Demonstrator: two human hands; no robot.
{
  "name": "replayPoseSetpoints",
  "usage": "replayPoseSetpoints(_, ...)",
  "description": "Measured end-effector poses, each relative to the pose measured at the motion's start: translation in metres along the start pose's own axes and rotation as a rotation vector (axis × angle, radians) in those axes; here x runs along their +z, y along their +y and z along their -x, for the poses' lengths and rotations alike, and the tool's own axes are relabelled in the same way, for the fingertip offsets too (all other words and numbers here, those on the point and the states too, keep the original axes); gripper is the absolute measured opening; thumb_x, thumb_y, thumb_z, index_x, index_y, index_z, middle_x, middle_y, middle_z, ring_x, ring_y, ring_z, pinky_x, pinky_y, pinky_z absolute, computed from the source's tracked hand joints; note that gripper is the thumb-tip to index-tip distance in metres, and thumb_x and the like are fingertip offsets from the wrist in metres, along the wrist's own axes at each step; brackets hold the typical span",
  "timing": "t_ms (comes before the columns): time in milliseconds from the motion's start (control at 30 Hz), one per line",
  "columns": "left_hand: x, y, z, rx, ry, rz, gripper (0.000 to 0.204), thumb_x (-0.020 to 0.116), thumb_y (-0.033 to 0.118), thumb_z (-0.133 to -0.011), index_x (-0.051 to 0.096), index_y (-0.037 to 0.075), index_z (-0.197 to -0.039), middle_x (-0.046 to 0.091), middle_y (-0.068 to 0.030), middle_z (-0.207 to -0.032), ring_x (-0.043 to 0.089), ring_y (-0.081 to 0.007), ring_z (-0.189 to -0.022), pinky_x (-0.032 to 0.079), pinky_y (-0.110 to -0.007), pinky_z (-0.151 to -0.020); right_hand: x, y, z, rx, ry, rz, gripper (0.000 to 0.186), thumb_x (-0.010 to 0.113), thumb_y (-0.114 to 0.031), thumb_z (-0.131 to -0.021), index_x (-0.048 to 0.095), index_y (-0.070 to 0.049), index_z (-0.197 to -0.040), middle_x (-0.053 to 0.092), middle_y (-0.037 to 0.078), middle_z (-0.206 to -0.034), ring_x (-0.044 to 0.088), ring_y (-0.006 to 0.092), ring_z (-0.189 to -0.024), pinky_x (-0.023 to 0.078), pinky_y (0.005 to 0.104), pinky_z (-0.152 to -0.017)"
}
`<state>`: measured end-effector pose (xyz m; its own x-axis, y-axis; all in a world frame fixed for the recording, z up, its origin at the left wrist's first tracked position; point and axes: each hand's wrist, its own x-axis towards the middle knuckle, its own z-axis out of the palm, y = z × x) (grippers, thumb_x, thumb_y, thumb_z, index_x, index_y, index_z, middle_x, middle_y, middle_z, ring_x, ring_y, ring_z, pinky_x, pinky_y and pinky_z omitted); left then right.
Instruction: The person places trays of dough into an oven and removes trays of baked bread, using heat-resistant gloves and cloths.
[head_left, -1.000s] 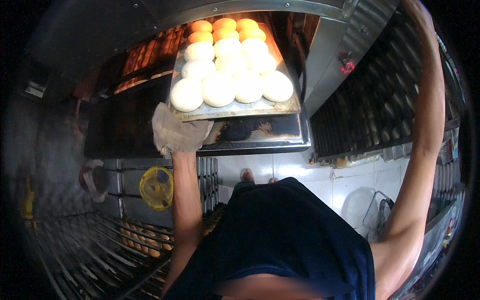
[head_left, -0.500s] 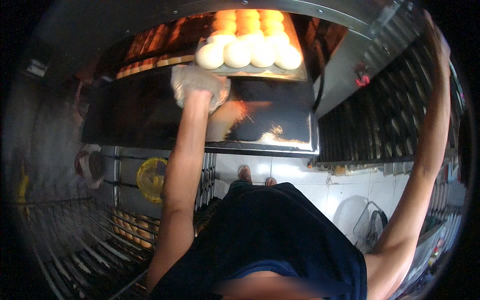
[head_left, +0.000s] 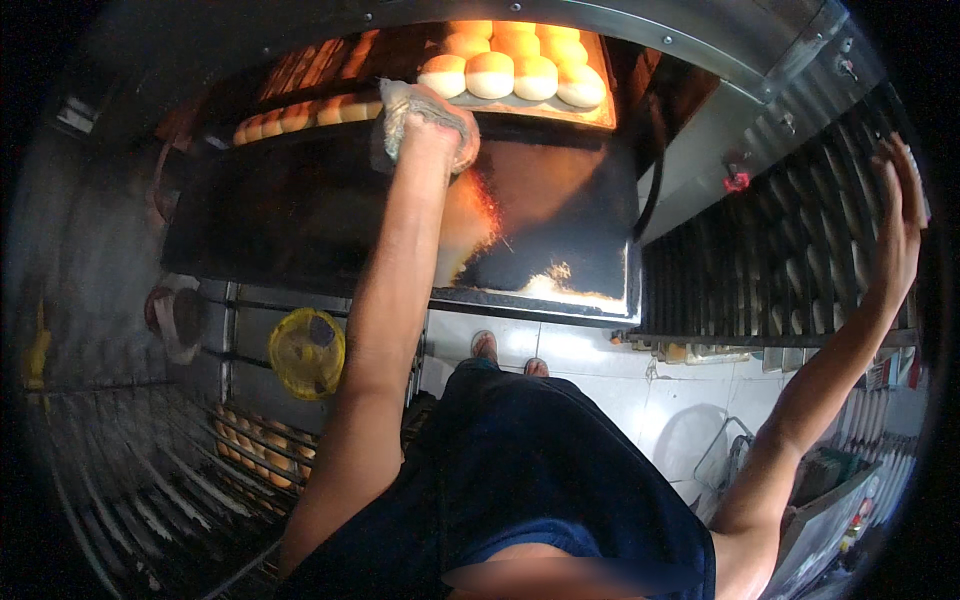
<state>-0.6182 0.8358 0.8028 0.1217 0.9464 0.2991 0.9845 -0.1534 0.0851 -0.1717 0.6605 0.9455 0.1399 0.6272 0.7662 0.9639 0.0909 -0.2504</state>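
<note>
My left hand (head_left: 430, 125) is wrapped in a thick, worn grey cloth pad (head_left: 402, 100) that hides its fingers. It reaches to the near left corner of a baking tray (head_left: 540, 108) in the glowing oven; whether it grips the tray is hidden. Rows of round buns (head_left: 490, 76), golden on top and pale at the sides, sit on that tray. Left of the pad, more browned bread (head_left: 290, 120) lies inside the oven. My right hand (head_left: 902, 205) is bare and raised out to the right, fingers stretched, holding nothing, beside a dark rack of trays (head_left: 780, 250).
The dark, scorched oven door (head_left: 330, 220) lies folded down in front of me. A metal rack (head_left: 150, 480) stands at lower left, with browned buns (head_left: 255, 445) on it. Beyond are a yellow round basket (head_left: 307, 353) and a red valve knob (head_left: 737, 182).
The bun tray sits slightly deeper in the oven. My padded left hand has moved forward and right. My right hand has come lower, away from the upper end of the rack, its fingers now spread.
</note>
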Motion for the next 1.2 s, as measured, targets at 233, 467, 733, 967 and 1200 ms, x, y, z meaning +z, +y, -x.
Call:
replayPoseSetpoints(233,0.02,0.007,-0.041,0.109,-0.141,-0.054,0.031,0.049,0.04,-0.076,0.064,0.014,-0.068,0.065,-0.0102,-0.074,0.063,-0.0259,-0.072,0.048,-0.04,-0.065,-0.005,-0.056,0.089,0.23,-0.293,-0.33,0.039,0.057,-0.026,-0.092,0.056,-0.005,-0.124,0.064,0.011,-0.111,0.06,0.0201,-0.106,0.045,0.0371,-0.097)
replayPoseSetpoints(467,0.02,0.012,-0.053,0.214,-0.257,-0.113,0.035,0.043,0.039,-0.082,0.065,0.018,-0.067,0.066,-0.0076,-0.074,0.063,-0.0239,-0.072,0.047,-0.041,-0.066,-0.011,-0.068,0.117,0.245,-0.436,-0.533,0.037,0.059,-0.019,-0.089,0.057,0.001,-0.121,0.063,0.013,-0.103,0.06,0.0198,-0.096,0.045,0.0343,-0.089)
replayPoseSetpoints(733,0.056,-0.036,0.058,0.169,-0.01,-0.048,0.031,0.042,0.036,-0.085,0.063,0.016,-0.076,0.066,-0.0079,-0.085,0.063,-0.0266,-0.08,0.047,-0.045,-0.074,0.017,-0.129,0.19,0.226,-0.873,-1.184,0.041,0.066,-0.023,-0.079,0.06,0.008,-0.106,0.065,0.016,-0.089,0.062,0.0239,-0.087,0.047,0.0361,-0.084)
replayPoseSetpoints(967,-0.019,0.019,0.336,-0.288,0.392,0.307,0.03,0.048,0.033,-0.084,0.06,0.009,-0.096,0.062,-0.0106,-0.095,0.059,-0.0285,-0.09,0.045,-0.041,-0.084,-0.007,-0.161,0.278,-0.122,-1.593,-1.377,0.027,0.066,-0.014,-0.081,0.065,0.004,-0.101,0.069,0.015,-0.09,0.066,0.0206,-0.086,0.049,0.0304,-0.079)
replayPoseSetpoints(1200,-0.054,0.132,0.567,-0.647,0.4,0.263,0.032,0.053,0.029,-0.082,0.06,0.004,-0.1,0.061,-0.0111,-0.092,0.058,-0.0302,-0.089,0.045,-0.04,-0.084,-0.058,-0.176,0.354,-0.358,-2.107,-1.513,0.041,0.064,-0.014,-0.085,0.053,0.007,-0.117,0.066,0.017,-0.096,0.063,0.0234,-0.093,0.048,0.0359,-0.086)
